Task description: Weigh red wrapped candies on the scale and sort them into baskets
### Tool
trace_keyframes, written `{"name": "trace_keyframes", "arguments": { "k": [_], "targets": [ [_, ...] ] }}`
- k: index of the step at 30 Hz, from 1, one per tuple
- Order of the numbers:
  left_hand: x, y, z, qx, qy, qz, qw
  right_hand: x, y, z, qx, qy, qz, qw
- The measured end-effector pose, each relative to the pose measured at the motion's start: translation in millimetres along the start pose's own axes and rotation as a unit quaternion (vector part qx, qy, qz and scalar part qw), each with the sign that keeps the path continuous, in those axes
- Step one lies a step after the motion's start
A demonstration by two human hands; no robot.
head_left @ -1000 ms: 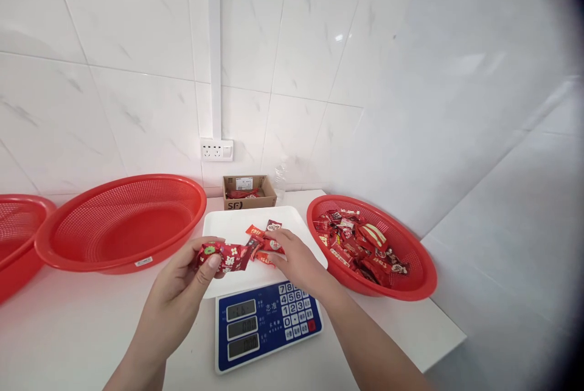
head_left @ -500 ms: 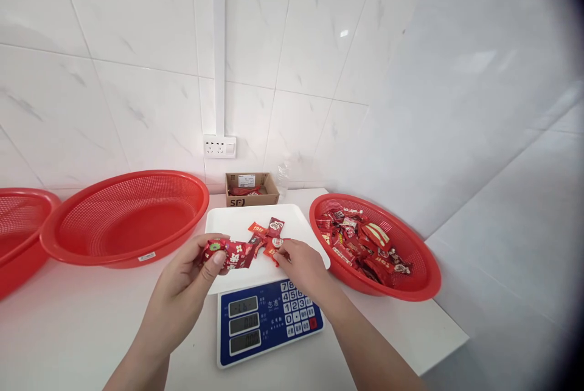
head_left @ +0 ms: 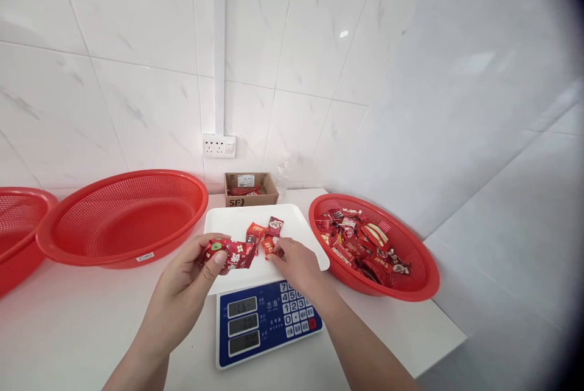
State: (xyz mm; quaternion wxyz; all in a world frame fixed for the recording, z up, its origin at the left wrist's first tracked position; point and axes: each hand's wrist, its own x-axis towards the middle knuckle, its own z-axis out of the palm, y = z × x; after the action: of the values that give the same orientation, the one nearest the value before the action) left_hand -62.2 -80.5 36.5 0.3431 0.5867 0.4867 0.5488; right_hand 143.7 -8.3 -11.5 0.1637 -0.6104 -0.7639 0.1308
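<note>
My left hand point(head_left: 189, 278) is closed on a bunch of red wrapped candies point(head_left: 230, 253), held over the front left of the white scale tray point(head_left: 237, 224). My right hand point(head_left: 296, 263) pinches a small red candy point(head_left: 269, 245) just above the tray's front. Two more red candies point(head_left: 264, 230) lie on the tray behind my fingers. The blue digital scale point(head_left: 267, 321) with keypad and displays sits under the tray, in front of me.
A red mesh basket point(head_left: 424, 281) with several red candies stands at the right. A large red mesh basket point(head_left: 123, 217) holds nothing at the left, and another point(head_left: 18, 227) is cut off at the far left. A small cardboard box point(head_left: 250, 189) stands by the tiled wall, below a socket point(head_left: 219, 146).
My right hand has drawn back from lying over the tray's candies and pinched one red candy, shifting it slightly left. My left hand has kept its bunch nearly still.
</note>
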Motion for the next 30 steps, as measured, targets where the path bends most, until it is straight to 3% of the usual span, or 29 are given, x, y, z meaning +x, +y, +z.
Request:
{"name": "trace_keyframes", "arguments": {
  "k": [5, 8, 11, 14, 18, 20, 23, 27, 30],
  "targets": [
    [0, -1, 0, 0.006, -0.014, -0.005, 1.0, -1, -3, -1, 0.038, 0.019, -0.004, 0.999],
    [1, 0, 2, 0.021, -0.053, -0.006, 0.998, -14, -4, -10, 0.157, 0.02, -0.028, 0.987],
    [-1, 3, 10, 0.048, -0.133, -0.016, 0.99, -35, -5, -20, 0.325, -0.07, -0.084, 0.94],
    [-7, 4, 27, 0.069, -0.213, -0.02, 0.974, -57, -4, -26, 0.409, -0.147, -0.129, 0.891],
    [-15, -4, 48, 0.099, -0.257, 0.008, 0.961, -74, 3, -25, 0.42, -0.169, -0.107, 0.885],
    [-16, -11, 55, 0.142, -0.242, 0.021, 0.96, -77, 14, -25, 0.407, -0.144, -0.087, 0.898],
    [-7, -23, 59, 0.26, -0.187, 0.059, 0.945, -77, 39, -30, 0.379, -0.039, -0.019, 0.924],
    [15, -32, 65, 0.419, -0.18, 0.154, 0.876, -71, 78, -42, 0.311, 0.136, 0.125, 0.932],
    [30, -32, 73, 0.507, -0.202, 0.165, 0.822, -64, 102, -49, 0.254, 0.205, 0.191, 0.926]
  ]
}}
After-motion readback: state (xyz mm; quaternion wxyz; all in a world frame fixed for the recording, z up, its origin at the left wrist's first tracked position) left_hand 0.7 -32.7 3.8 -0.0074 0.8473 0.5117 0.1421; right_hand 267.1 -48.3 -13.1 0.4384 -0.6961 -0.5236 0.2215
